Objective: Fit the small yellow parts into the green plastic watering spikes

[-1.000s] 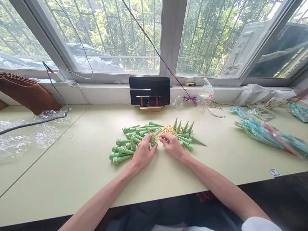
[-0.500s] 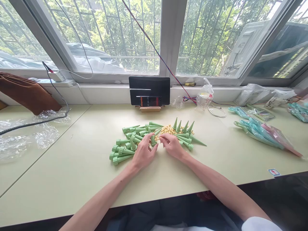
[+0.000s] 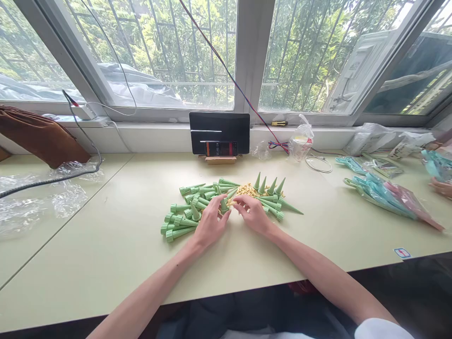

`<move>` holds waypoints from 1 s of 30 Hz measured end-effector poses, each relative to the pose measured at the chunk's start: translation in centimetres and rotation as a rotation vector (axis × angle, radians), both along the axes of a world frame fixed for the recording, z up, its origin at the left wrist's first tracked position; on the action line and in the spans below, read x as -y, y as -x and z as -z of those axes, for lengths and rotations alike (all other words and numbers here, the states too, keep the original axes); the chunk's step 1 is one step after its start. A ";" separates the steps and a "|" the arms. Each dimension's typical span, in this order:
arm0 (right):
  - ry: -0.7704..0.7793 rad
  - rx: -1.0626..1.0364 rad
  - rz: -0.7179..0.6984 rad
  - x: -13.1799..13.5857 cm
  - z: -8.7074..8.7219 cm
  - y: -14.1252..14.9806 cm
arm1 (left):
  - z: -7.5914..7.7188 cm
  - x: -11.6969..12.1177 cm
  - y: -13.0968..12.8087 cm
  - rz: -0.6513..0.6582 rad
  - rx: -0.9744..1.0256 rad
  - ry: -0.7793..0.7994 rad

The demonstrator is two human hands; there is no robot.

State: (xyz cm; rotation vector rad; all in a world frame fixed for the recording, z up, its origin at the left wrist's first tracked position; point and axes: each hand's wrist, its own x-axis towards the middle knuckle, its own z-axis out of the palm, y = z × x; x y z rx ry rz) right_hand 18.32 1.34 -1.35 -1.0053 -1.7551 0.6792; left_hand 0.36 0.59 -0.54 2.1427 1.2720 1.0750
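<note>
My left hand [image 3: 211, 221] is curled round a green watering spike [image 3: 223, 205] that stands point up, slightly tilted, with its base partly hidden by my fingers. Close beside it, my right hand [image 3: 253, 213] pinches a small yellow plastic piece [image 3: 232, 202] at the fingertips, near the spike's side. Several green watering spikes [image 3: 181, 220] lie heaped to the left of my left hand. Behind my hands is a pile of small yellow pieces [image 3: 246, 189]. Several upright spikes [image 3: 271, 186] stand at its right, and more spikes [image 3: 272, 207] lie beyond my right hand.
A phone [image 3: 221, 149] showing a timer leans on a black panel [image 3: 219, 127] at the back. Bagged teal and pink items [image 3: 391, 195] lie at the right. Another person's hand [image 3: 443, 187] shows at the right edge. Clear plastic wrap [image 3: 68, 197] lies at the left.
My hands stay almost in place, with small finger movements at the spike. At the right, a pink and teal packet has shifted, and another person's hand has appeared at the edge.
</note>
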 end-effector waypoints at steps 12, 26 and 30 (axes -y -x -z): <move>0.000 0.003 -0.039 -0.2 0.5 0.0 | 0.3 -0.1 0.1 0.010 -0.016 -0.003; -0.024 0.031 -0.036 -0.1 0.3 0.1 | 0.2 -0.1 0.1 0.019 -0.024 -0.004; -0.029 0.041 -0.036 -0.1 0.3 0.1 | 0.2 -0.1 0.1 0.017 -0.038 -0.010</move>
